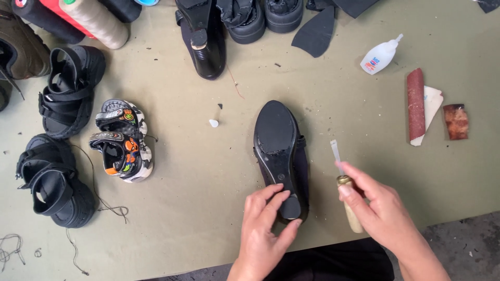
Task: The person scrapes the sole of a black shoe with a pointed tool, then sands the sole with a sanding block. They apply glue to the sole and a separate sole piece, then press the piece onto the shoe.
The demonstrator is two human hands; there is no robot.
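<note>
Both hands worked at the near edge of the counter (pixel 208 208). Sole up there lay the black shoe (pixel 278 151), its heel end pressed by the left hand (pixel 265 224), fingers spread flat. Beside the shoe, the right hand (pixel 377 211) pinched a wooden-handled blade (pixel 346 192), sole apparently still unfinished.

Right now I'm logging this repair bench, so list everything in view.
heeled shoe: 1, black, sole up, centre
knife: 1, wooden handle, right of the shoe
glue bottle: 1, white, upper right
sandpaper roll: 1, reddish, right
strap sandals: 2, black, left
child sandals: 2, patterned, left of centre
thread spools: several, top left
table: 1, olive
left hand: on the shoe's heel
right hand: grip on the knife
</note>
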